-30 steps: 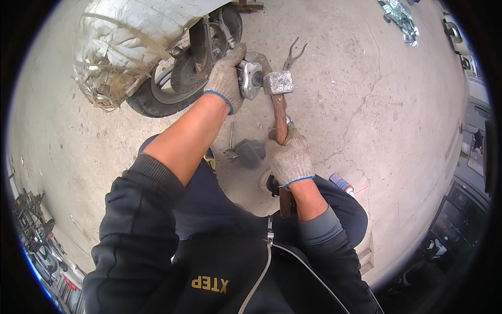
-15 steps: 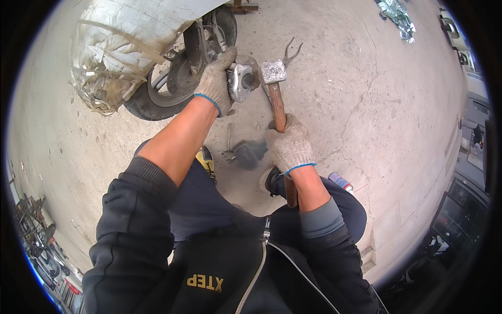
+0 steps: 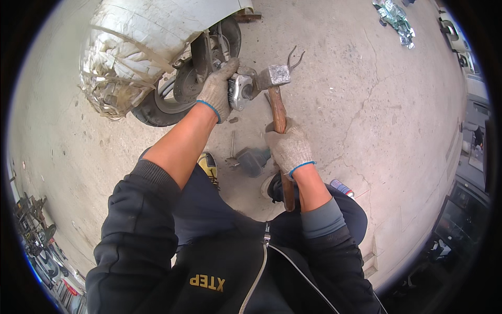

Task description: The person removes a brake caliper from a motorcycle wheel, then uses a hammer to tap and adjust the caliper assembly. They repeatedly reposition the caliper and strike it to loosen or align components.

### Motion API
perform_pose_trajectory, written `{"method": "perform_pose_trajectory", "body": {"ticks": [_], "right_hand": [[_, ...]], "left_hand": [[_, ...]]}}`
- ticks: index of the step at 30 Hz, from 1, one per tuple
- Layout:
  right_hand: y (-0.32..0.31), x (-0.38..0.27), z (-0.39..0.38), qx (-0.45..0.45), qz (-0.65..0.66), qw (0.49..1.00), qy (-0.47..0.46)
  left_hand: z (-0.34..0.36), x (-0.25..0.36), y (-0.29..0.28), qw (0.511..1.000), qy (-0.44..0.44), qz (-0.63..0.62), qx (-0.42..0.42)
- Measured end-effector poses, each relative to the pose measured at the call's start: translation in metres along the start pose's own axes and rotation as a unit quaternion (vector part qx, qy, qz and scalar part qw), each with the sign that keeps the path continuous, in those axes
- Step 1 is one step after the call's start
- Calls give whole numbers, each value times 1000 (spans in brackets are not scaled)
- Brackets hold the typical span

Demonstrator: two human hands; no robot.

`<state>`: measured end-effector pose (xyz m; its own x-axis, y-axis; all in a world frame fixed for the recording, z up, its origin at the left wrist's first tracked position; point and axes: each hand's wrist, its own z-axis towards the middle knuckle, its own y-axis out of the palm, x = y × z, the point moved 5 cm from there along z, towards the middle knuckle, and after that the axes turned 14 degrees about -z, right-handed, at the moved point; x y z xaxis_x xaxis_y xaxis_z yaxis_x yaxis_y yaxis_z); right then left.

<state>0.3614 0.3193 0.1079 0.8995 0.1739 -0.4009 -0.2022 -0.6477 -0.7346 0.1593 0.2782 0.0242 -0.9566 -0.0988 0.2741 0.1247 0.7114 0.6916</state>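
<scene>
In the head view, my left hand (image 3: 218, 90), in a knit glove, grips a ribbed silver metal part (image 3: 239, 94) beside the wheel (image 3: 160, 112). My right gloved hand (image 3: 289, 145) is wrapped round the wooden handle of a hammer (image 3: 278, 77); the squarish steel head sits just right of that part, against or very near a brownish piece attached to it. A forked steel tool (image 3: 293, 58) shows behind the head, its lower end partly hidden. On the floor below my hands lie a dark blue-grey object (image 3: 249, 163) and a thin metal rod (image 3: 232, 142).
A vehicle body wrapped in taped plastic (image 3: 120, 47) fills the upper left. A spray can (image 3: 341, 188) lies by my right knee, crumpled foil (image 3: 395, 23) at top right. Assorted metal parts (image 3: 36, 225) line the left edge; dark panels (image 3: 452, 220) stand at the right.
The metal part and my left hand moved left from a second ago, then slightly down in the view with the surroundings. The hammer head shifted slightly and is angled differently. Both grips are unchanged.
</scene>
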Motion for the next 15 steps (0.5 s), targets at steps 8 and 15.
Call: {"method": "perform_pose_trajectory", "body": {"ticks": [8,15], "right_hand": [[-16,36,11,96,179,977,58],[51,82,43,-35,37,992,118]], "left_hand": [[-22,-2,14,977,-83,-13,-197],[-34,11,5,993,-72,65,-67]]}}
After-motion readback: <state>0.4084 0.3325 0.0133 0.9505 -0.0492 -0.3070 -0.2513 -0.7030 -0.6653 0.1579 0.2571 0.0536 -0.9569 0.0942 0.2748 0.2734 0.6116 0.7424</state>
